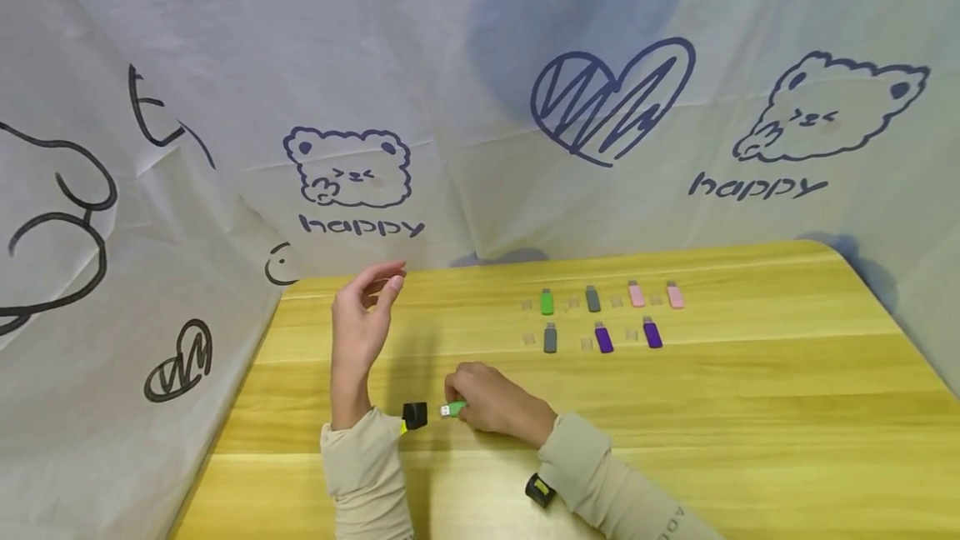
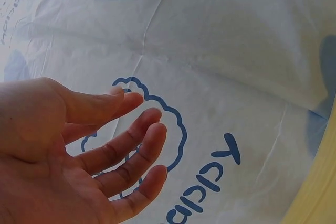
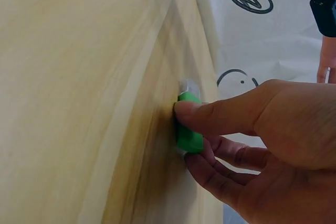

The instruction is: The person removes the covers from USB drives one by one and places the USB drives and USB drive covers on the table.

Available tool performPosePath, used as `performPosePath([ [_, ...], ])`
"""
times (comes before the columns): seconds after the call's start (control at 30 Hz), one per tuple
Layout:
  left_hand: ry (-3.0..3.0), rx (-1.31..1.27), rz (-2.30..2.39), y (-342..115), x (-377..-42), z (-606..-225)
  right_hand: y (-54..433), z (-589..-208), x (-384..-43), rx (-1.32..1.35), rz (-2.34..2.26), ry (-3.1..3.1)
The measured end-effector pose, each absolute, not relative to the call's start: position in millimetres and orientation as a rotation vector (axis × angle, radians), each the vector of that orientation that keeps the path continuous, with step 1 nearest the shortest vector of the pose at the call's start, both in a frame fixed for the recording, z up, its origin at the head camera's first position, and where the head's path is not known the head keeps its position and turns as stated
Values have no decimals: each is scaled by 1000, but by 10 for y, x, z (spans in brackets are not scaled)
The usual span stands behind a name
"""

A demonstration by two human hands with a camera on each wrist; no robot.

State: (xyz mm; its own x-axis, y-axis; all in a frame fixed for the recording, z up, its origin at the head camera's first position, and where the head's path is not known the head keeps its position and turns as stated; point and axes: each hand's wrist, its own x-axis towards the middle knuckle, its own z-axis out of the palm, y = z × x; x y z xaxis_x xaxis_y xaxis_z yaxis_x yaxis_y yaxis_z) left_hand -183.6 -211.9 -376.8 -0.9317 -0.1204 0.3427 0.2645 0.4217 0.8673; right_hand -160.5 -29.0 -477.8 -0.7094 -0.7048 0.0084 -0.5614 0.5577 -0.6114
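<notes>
My right hand (image 1: 495, 400) pinches a green USB stick (image 3: 190, 139) between thumb and fingers, low over the table near its front middle. The stick's silver plug (image 1: 446, 411) points left; whether a clear cap covers it I cannot tell. Raised above the left part of the table, my left hand (image 1: 362, 319) holds nothing. Its fingers (image 2: 131, 174) are loosely bent in the left wrist view, with the thumb near the index finger. Farther back lie two rows of USB sticks: a green one (image 1: 547, 302), grey ones (image 1: 551, 338), pink ones (image 1: 637, 294) and purple ones (image 1: 603, 338).
Small clear caps (image 1: 587, 344) lie to the left of the sticks in the rows. The yellow wood-grain table (image 1: 750, 407) meets a white printed cloth (image 1: 465, 107) at the back and left. Black wrist devices (image 1: 540, 490) sit at both cuffs.
</notes>
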Motion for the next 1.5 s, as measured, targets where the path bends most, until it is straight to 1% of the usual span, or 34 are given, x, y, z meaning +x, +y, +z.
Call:
performPosePath([
  [0.2, -2325, -157, -1530, -2063, -1841, -3768, -103, -4698, -1608, -1006, -1030, 2509],
  [0.47, -2351, -275, -1563, -1865, -1871, -3784, 456, -4292, -1595, -905, -1299, 2583],
  [0.67, -2364, -451, -1636, -1595, -1865, -3826, 840, -4131, -1517, -813, -1572, 2723],
  [0.9, -2411, -634, -1700, -1260, -1822, -3846, 1147, -4060, -1456, -618, -1826, 2757],
  [1.0, -2429, -696, -1710, -1139, -1800, -3853, 1208, -4036, -1465, -629, -1869, 2749],
  [1.2, -2383, -795, -1772, -957, -1768, -3874, 1241, -3977, -1494, -771, -1902, 2754],
  [1.5, -2358, -814, -1811, -842, -1744, -3875, 1264, -3933, -1511, -837, -1894, 2789],
])
